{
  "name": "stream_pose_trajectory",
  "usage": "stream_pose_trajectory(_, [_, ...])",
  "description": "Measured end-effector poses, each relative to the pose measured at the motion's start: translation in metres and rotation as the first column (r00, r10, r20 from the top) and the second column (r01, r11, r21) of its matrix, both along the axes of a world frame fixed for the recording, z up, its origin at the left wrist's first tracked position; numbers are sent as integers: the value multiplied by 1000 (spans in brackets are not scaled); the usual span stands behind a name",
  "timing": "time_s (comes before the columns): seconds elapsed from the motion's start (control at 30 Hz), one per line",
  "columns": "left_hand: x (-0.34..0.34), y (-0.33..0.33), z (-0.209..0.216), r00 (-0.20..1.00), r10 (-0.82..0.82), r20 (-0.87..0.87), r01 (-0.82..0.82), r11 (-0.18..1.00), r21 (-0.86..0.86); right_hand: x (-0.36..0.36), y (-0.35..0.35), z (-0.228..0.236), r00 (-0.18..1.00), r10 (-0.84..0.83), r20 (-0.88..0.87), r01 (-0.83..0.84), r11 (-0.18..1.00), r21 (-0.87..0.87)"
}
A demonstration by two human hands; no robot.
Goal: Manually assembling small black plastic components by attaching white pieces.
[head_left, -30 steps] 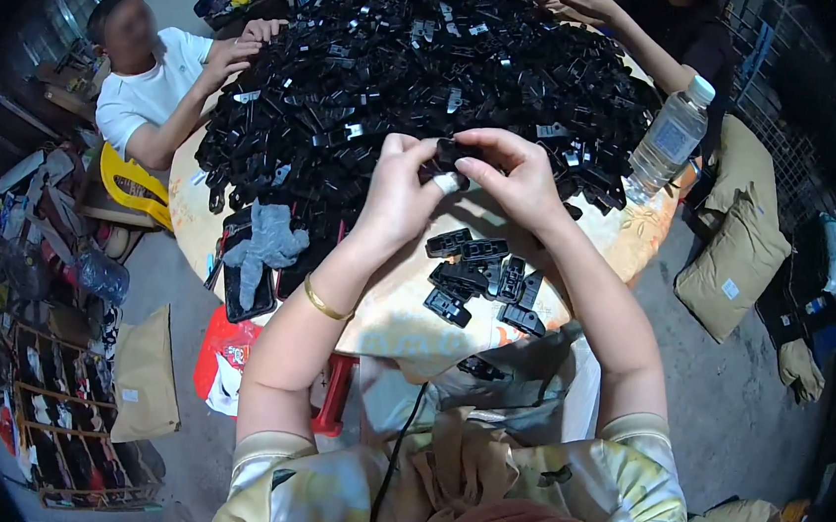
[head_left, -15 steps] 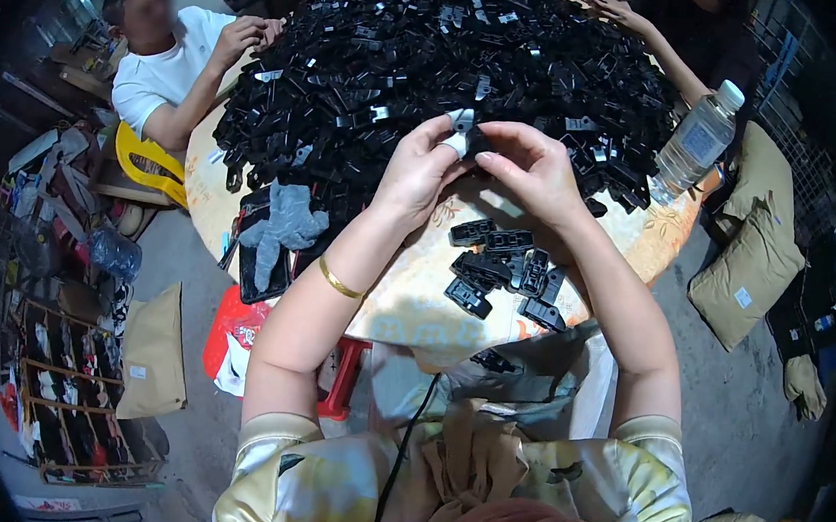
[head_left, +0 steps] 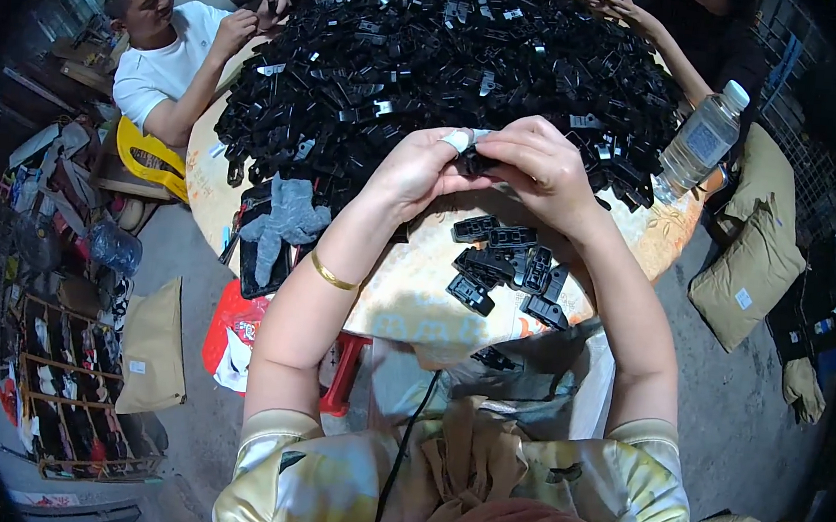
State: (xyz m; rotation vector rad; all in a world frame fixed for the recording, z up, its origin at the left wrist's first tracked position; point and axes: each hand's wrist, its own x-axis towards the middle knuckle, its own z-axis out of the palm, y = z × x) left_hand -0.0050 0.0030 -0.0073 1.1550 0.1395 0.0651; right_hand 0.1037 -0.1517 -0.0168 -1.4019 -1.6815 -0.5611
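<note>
My left hand (head_left: 416, 173) and my right hand (head_left: 545, 176) meet over the near edge of a large heap of black parts (head_left: 405, 71). Pinched between their fingertips is a small black part (head_left: 471, 158), largely covered by the fingers. Something white (head_left: 457, 139) wraps the tip of my left thumb. Below my hands, on the patterned tabletop (head_left: 414, 305), lies a small cluster of black clip-like parts (head_left: 512, 264). A grey glove (head_left: 284, 224) rests by my left forearm, on a dark tray-like thing.
A clear water bottle (head_left: 699, 144) with a white cap stands at the table's right edge. Across at the left a person in a white shirt (head_left: 172, 61) handles a part; another person's forearm (head_left: 670, 54) reaches in at far right. Tan sacks (head_left: 752, 255) and a red stool (head_left: 340, 379) are near.
My right hand has rolled over the part, its fingers now on top. The metal piece that stuck up between my hands is no longer visible. The person at left has raised a hand.
</note>
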Motion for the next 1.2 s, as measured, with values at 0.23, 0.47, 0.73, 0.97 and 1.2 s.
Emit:
stream_pose_trajectory(0.23, [-2,-4,-1,994,-104,23,99,980,174,-10,-5,3,987,-161,-16,159,982,-103])
stream_pose_trajectory(0.47, [-10,-15,9,1000,-12,20,5,942,336,19,-15,8,853,44,-520,-29,999,36])
stream_pose_trajectory(0.73, [-15,-26,-5,863,-506,3,170,296,940,10,-6,-6,891,-438,119,454,847,-278])
stream_pose_trajectory(0.97, [3,-9,-16,993,-39,-114,97,827,553,5,3,-13,785,-568,246,615,667,-421])
stream_pose_trajectory(1.2, [-1,-18,-16,955,-297,-19,162,465,870,12,-1,-6,861,-394,-321,375,919,-121])
